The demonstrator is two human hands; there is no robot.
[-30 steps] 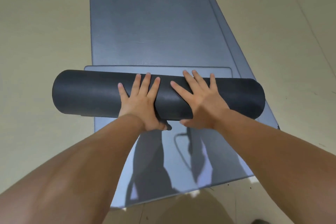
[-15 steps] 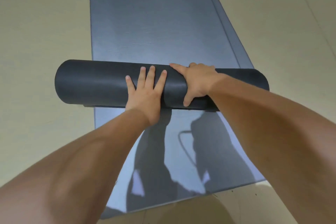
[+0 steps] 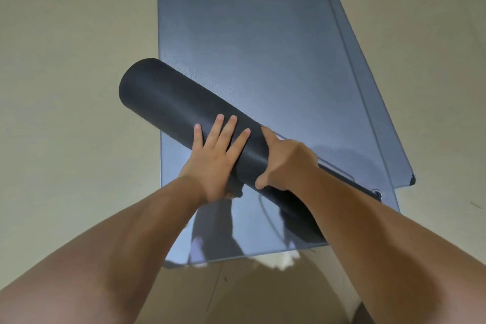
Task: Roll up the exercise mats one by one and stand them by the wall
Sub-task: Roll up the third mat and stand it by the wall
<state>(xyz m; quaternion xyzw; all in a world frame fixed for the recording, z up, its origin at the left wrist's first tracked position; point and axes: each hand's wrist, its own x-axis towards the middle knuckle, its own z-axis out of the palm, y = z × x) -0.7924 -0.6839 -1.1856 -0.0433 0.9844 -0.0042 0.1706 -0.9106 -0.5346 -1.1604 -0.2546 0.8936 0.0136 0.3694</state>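
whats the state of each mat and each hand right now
rolled mat, rolled up, slanted across the top flat mat
left hand, fingers straight, pressing on the rolled mat
right hand, fingers curled round the rolled mat
top flat mat, unrolled, flat on the floor
lower flat mat, unrolled, mostly covered, right edge showing

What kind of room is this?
Probably an exercise or gym room: there is a rolled dark grey foam mat, flat blue-grey exercise mats stacked under it, and a smooth beige floor.
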